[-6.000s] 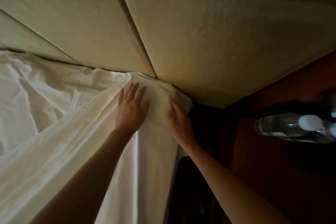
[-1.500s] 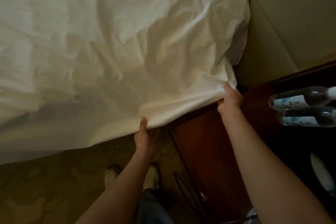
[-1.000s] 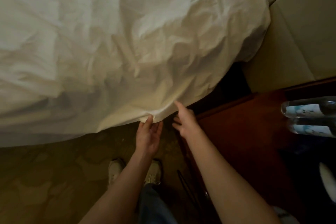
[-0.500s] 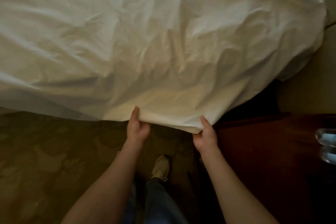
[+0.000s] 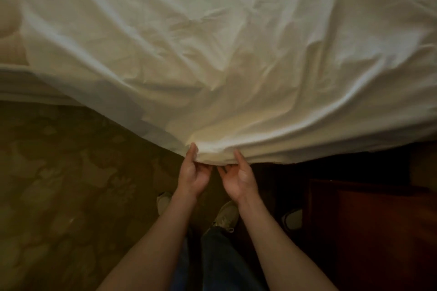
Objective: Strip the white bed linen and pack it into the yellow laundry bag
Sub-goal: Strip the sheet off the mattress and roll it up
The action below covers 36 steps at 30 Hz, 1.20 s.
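The white bed sheet [image 5: 224,49] billows across the upper half of the head view, pulled off the bed toward me. Its near edge is bunched into folds just above my hands. My left hand [image 5: 192,172] pinches that gathered edge, thumb on top and fingers curled beneath. My right hand [image 5: 238,176] sits close beside it, thumb up against the fabric and fingers curled under the hem. At the far left the bare mattress [image 5: 10,21] shows where the sheet has come away. No yellow laundry bag is in view.
Patterned olive carpet [image 5: 61,184] covers the floor at lower left. A dark red wooden nightstand [image 5: 369,227] stands at lower right. My shoes [image 5: 227,216] and dark trousers are below my hands, and a white object [image 5: 293,218] lies on the floor beside the nightstand.
My hands have come together, gathering the sheet's edge into a bunch between them. The sheet has been drawn farther off the bed, uncovering mattress at the left. The bottles have left view.
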Motion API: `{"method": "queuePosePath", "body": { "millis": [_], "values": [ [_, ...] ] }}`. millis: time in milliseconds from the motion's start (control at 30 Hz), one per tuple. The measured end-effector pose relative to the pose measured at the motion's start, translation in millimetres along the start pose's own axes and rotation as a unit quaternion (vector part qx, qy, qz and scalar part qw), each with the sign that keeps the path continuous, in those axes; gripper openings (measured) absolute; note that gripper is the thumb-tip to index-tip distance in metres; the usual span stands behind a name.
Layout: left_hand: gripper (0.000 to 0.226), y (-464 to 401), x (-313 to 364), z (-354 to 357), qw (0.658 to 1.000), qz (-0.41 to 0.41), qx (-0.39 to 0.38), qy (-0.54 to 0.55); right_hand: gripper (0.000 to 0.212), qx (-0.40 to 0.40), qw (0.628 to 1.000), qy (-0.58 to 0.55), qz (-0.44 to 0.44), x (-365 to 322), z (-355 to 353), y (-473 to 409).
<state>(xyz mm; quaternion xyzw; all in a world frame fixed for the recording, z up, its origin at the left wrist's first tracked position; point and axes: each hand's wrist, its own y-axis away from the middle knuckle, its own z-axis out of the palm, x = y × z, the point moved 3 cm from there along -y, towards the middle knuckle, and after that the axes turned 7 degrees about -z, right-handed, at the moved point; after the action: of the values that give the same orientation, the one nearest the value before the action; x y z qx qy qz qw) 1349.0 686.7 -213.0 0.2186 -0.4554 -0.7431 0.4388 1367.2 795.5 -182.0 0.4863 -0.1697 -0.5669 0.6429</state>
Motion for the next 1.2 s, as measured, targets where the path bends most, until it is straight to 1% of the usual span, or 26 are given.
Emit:
{"method": "queuePosePath", "body": {
  "millis": [67, 100, 200, 267, 333, 400, 500, 533, 600, 700, 733, 800, 900, 1067, 1100, 1200],
  "values": [
    [0.061, -3.4, 22.2, -4.2, 1.0, 0.005, -0.018, 0.015, 0.088, -0.017, 1.0, -0.012, -0.008, 7.6, 6.6, -4.1],
    [0.059, -4.9, 33.8, -7.8, 0.999, 0.008, -0.027, 0.037, 0.089, -0.009, 1.0, -0.011, -0.013, 10.3, 7.6, -4.9],
    [0.054, -4.5, 65.8, -16.4, 0.993, 0.018, -0.027, 0.112, 0.069, 0.065, 0.997, 0.0, -0.039, 13.9, 3.8, -2.4],
    [0.054, -1.1, 82.6, -23.3, 0.991, 0.039, -0.027, 0.128, 0.06, 0.114, 0.992, -0.018, -0.044, 16.4, -3.6, -2.1],
    [0.056, 3.5, 94.8, -36.5, 0.99, 0.052, -0.011, 0.132, 0.052, 0.141, 0.989, -0.036, -0.041, 21.4, -4.8, -2.2],
    [0.056, 7.2, 104.6, -54.1, 0.987, 0.057, 0.026, 0.147, 0.047, 0.13, 0.991, -0.037, -0.018, 32.9, 4.4, -0.5],
    [0.045, 19.7, 113.3, -80.3, 0.981, 0.07, 0.114, 0.14, 0.047, 0.091, 0.995, 0.002, 0.036, 61.8, 25.1, 6.3],
    [0.042, 24.4, 114.4, -87.8, 0.978, 0.075, 0.133, 0.141, 0.046, 0.077, 0.996, 0.017, 0.051, 72.4, 32.7, 8.4],
    [0.036, 35.0, 116.7, -98.5, 0.975, 0.071, 0.137, 0.157, 0.048, 0.06, 0.994, 0.05, 0.071, 93.9, 49.3, 10.7],
    [0.04, 47.7, 135.2, -111.9, 0.971, 0.099, 0.112, 0.184, 0.066, 0.031, 0.991, 0.094, 0.092, 120.1, 71.1, 10.3],
    [0.044, 50.6, 145.2, -115.4, 0.97, 0.114, 0.105, 0.188, 0.067, 0.026, 0.99, 0.104, 0.094, 126.4, 74.6, 9.4],
    [0.044, 52.4, 166.5, -123.0, 0.969, 0.131, 0.088, 0.193, 0.062, 0.025, 0.989, 0.112, 0.089, 134.8, 77.0, 8.0],
    [0.045, 56.8, 198.9, -123.5, 0.972, 0.123, 0.069, 0.189, 0.064, 0.018, 0.991, 0.103, 0.088, 143.3, 81.8, 7.7],
    [0.047, 59.7, 230.0, -128.3, 0.985, 0.085, 0.091, 0.12, 0.067, -0.02, 0.986, 0.133, 0.098, 172.1, 104.0, 9.4],
    [0.052, 60.2, 231.0, -133.9, 0.985, 0.088, 0.092, 0.117, 0.067, -0.024, 0.985, 0.142, 0.101, 180.2, 108.4, 9.8],
    [0.068, 65.1, 231.4, -156.0, 0.973, 0.137, 0.13, 0.136, 0.065, -0.042, 0.98, 0.157, 0.112, 203.5, 116.4, 11.3]
  ]
}}
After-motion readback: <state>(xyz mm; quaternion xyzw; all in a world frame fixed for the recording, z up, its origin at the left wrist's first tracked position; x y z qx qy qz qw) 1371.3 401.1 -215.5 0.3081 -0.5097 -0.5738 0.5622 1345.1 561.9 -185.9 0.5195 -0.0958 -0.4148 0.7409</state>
